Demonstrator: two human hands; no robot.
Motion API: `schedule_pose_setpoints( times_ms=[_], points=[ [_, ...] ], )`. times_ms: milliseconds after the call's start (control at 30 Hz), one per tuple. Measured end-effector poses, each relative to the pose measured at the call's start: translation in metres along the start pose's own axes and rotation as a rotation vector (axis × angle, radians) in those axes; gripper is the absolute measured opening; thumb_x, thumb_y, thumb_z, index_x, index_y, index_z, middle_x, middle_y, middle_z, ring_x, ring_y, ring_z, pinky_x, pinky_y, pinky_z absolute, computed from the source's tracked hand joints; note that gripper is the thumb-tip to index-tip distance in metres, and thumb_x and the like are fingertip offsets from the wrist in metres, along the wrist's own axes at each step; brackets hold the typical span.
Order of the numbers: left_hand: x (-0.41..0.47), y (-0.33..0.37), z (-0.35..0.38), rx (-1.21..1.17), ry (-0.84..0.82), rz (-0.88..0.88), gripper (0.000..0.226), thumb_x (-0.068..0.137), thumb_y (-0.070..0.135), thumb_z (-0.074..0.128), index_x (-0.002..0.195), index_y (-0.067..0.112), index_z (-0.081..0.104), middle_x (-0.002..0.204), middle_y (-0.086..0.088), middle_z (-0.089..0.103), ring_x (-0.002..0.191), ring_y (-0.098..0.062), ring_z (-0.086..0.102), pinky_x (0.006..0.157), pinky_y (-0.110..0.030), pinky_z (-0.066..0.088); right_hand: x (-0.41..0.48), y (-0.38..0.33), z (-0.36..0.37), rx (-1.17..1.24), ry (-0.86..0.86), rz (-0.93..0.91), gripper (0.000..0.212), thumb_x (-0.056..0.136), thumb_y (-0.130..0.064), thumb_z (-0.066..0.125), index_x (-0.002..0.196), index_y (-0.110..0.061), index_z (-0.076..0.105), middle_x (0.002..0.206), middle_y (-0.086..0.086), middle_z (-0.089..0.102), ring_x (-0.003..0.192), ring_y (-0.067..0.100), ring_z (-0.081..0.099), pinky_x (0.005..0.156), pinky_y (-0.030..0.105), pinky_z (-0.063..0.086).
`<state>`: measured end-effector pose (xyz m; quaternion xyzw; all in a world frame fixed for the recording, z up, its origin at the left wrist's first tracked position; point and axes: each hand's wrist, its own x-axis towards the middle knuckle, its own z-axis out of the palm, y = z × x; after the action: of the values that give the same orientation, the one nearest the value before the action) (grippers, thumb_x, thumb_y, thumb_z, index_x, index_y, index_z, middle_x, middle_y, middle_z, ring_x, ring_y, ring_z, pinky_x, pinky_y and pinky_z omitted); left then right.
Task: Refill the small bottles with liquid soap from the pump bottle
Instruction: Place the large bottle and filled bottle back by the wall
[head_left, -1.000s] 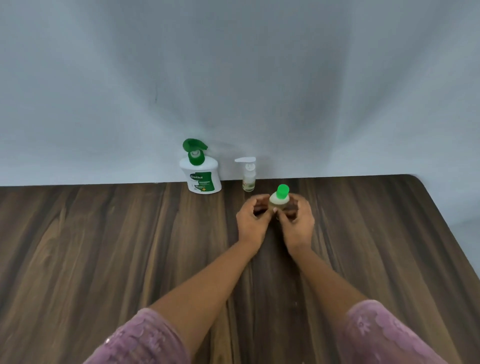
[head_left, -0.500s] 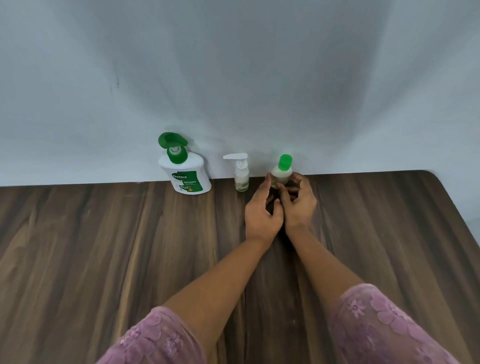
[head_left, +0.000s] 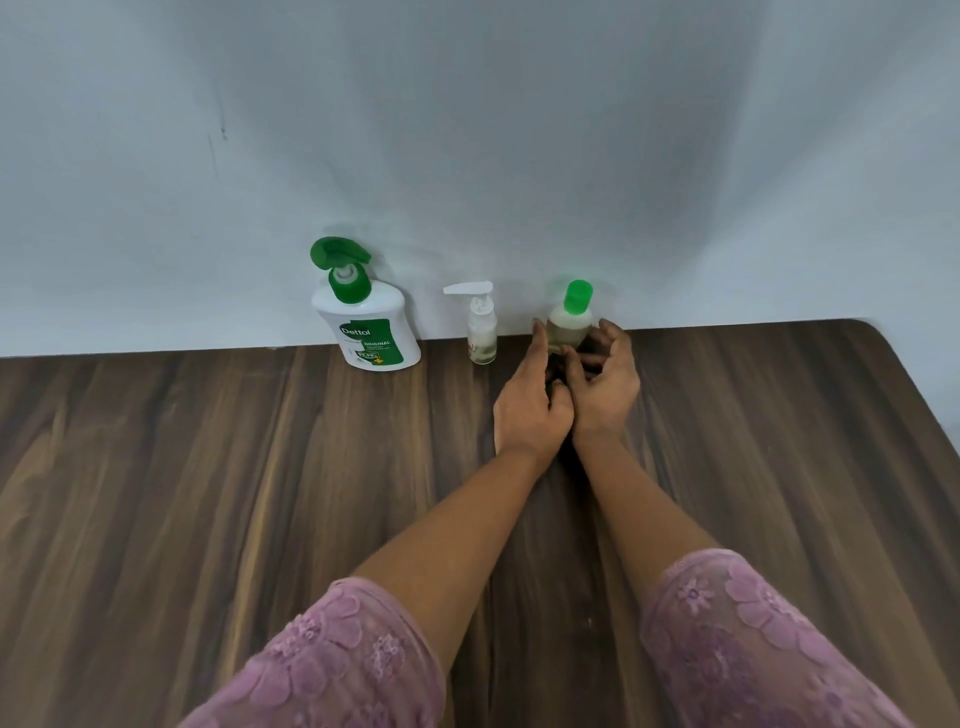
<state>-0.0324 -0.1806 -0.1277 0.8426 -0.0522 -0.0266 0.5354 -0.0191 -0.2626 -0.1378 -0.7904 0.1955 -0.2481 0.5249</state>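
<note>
Where the counter (head_left: 208, 493) meets the wall (head_left: 467, 156), three bottles stand upright in a row: pump bottle (head_left: 363, 332) at left, white-pump bottle (head_left: 482, 338) in the middle, green-capped bottle (head_left: 570, 327) at right. Left hand (head_left: 530, 410): index finger straight along the green-capped bottle's left side. Right hand (head_left: 605, 384): fingers curled just beside its right side, thumb before its base; whether they grip it cannot be told. The hands touch.
</note>
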Motion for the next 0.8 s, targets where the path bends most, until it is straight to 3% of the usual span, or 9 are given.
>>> schedule_pose_setpoints(
  times_ms=[133,333,533,633,700,733,800],
  points=[
    [-0.006,-0.003,-0.004,-0.071,-0.053,-0.006,0.076,0.077,0.02,0.041,0.149,0.023,0.017,0.14,-0.008,0.049,0.124,-0.021,0.051,0.104,-0.035,0.042,-0.011,-0.003,-0.008,0.014,-0.025,0.077,0.055,0.083,0.002,0.066,0.133,-0.004,0.045,0.12,0.008,0.057,0.077,0.006,0.057,0.063,0.004,0.045],
    [-0.048,-0.023,-0.043,-0.017,-0.273,0.069,0.071,0.084,0.005,0.056,0.147,0.018,0.026,0.149,-0.005,0.037,0.134,-0.015,0.039,0.11,-0.022,0.031,-0.074,-0.003,-0.037,-0.028,-0.184,0.028,0.043,0.083,0.004,0.065,0.124,-0.006,0.054,0.113,0.009,0.059,0.087,0.01,0.062,0.075,0.011,0.049],
    [-0.128,-0.042,-0.118,-0.087,-0.499,-0.1,0.057,0.086,-0.009,0.056,0.138,0.009,0.041,0.146,0.0,0.036,0.135,-0.008,0.033,0.107,-0.013,0.03,-0.165,-0.014,-0.075,0.055,-0.316,0.089,0.04,0.079,0.012,0.067,0.108,-0.014,0.058,0.103,0.011,0.06,0.089,0.001,0.062,0.077,0.009,0.049],
    [-0.181,-0.049,-0.168,-0.154,-0.547,-0.272,0.045,0.089,-0.009,0.051,0.131,0.006,0.047,0.127,0.003,0.059,0.116,0.003,0.052,0.101,-0.013,0.036,-0.217,-0.023,-0.093,0.109,-0.396,0.207,0.041,0.079,0.013,0.067,0.105,-0.018,0.058,0.102,0.009,0.06,0.089,0.003,0.062,0.078,0.012,0.05],
    [-0.219,-0.054,-0.209,-0.178,-0.477,-0.366,0.034,0.091,-0.006,0.051,0.124,0.001,0.052,0.097,0.018,0.071,0.097,0.007,0.062,0.097,-0.015,0.043,-0.257,-0.031,-0.103,0.174,-0.46,0.287,0.042,0.078,0.015,0.066,0.103,-0.018,0.058,0.101,0.011,0.06,0.087,0.002,0.062,0.078,0.014,0.05],
    [-0.238,-0.054,-0.229,-0.187,-0.436,-0.384,0.031,0.091,0.002,0.055,0.122,0.001,0.054,0.092,0.02,0.072,0.094,0.004,0.064,0.094,-0.015,0.045,-0.275,-0.035,-0.108,0.188,-0.501,0.305,0.043,0.078,0.016,0.066,0.102,-0.019,0.058,0.101,0.01,0.06,0.087,0.002,0.062,0.079,0.014,0.05],
    [-0.279,-0.053,-0.272,-0.182,-0.296,-0.393,0.047,0.082,0.037,0.068,0.116,0.005,0.058,0.096,0.017,0.073,0.095,-0.001,0.066,0.088,-0.014,0.047,-0.313,-0.045,-0.114,0.167,-0.607,0.296,0.046,0.076,0.016,0.067,0.1,-0.023,0.058,0.102,0.008,0.059,0.089,0.003,0.061,0.08,0.014,0.05]
  ],
)
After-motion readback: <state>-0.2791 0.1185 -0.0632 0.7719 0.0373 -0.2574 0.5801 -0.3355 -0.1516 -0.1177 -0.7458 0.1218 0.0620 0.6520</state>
